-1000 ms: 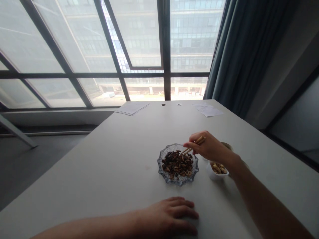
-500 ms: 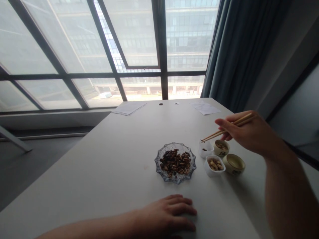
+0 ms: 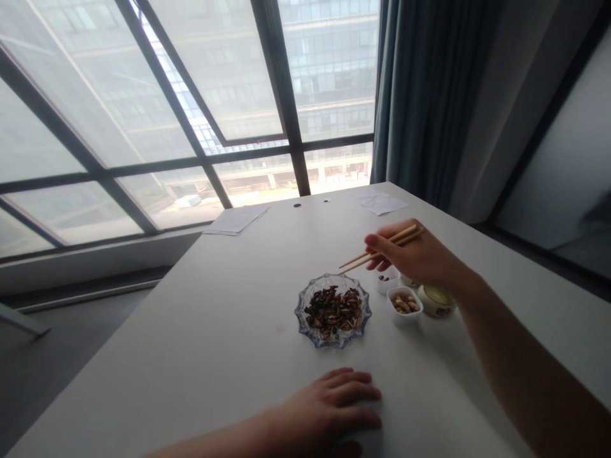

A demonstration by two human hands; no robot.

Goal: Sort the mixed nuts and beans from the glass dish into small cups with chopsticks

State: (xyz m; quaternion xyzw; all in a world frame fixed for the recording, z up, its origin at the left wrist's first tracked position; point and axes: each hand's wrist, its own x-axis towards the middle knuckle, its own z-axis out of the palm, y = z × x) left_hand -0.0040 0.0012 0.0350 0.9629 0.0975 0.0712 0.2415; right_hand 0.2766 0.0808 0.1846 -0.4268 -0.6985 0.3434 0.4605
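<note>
A pair of wooden chopsticks [image 3: 360, 259] is gripped in my right hand [image 3: 405, 251], tips slightly apart with nothing visible between them, just above the far rim of a scalloped glass bowl [image 3: 301, 324]. Dark brown striped seeds [image 3: 334, 312] fill the bowl. Below my right hand, a small white cup [image 3: 386, 284] holds a few dark pieces. Nearer stands a second white cup [image 3: 405, 315] of pale brown nuts [image 3: 405, 304]. To its right is a cream ceramic cup [image 3: 435, 304]; another behind is mostly hidden by my hand. My left hand [image 3: 341, 404] lies open on the table, fingers spread.
The white table [image 3: 229, 343] reaches toward the window. Paper sheets [image 3: 238, 220] lie at its far left corner, and another sheet [image 3: 383, 202] at the far right. A dark curtain [image 3: 424, 95] hangs at the right of the window.
My right hand has moved left with the chopsticks, from over the small white cup to the glass bowl's far rim. Another dark piece shows in that cup. The view has tilted; my left hand stays put.
</note>
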